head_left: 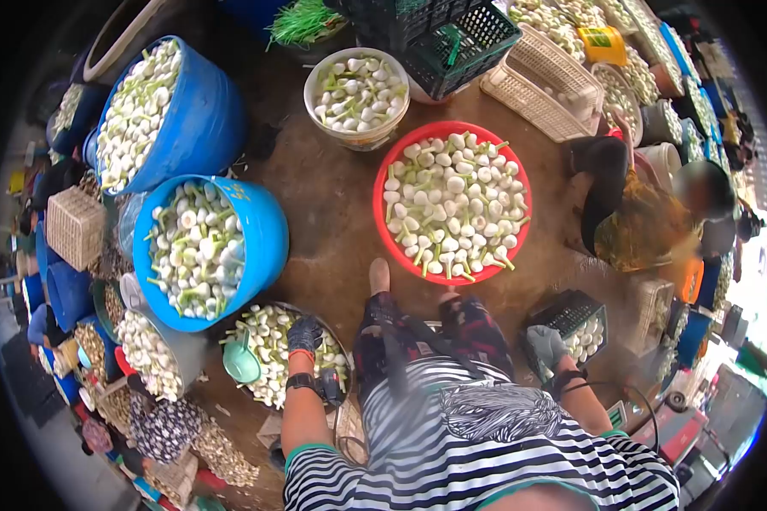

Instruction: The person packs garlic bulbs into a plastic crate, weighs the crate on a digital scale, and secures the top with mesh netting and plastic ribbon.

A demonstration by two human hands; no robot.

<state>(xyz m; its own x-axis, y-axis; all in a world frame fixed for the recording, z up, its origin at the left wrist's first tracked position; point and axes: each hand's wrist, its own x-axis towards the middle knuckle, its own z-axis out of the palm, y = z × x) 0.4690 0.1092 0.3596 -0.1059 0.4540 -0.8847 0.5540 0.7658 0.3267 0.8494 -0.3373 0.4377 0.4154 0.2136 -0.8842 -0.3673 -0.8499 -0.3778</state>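
Observation:
My left hand (305, 335), in a dark glove, is over a wide basin (347, 351) of garlic bulbs (268, 341). Its fingers blend into the dark glove, so what they hold, if anything, is unclear. Beside it on the garlic lies a light green plastic scoop (241, 363). On the other side, my right hand (547, 347) wears a grey glove and appears closed on the near side of a black crate (562, 313) with garlic inside. Ahead of my bare feet stands a red basin (524, 192) heaped with garlic bulbs on short green stems.
Blue tubs (268, 243) of garlic stand at left, with a white bucket (362, 138) of garlic farther ahead. Another person (639, 213) crouches at right near a beige crate (541, 85). Dark green crates (460, 51) are stacked at the back. The brown floor (324, 196) looks wet.

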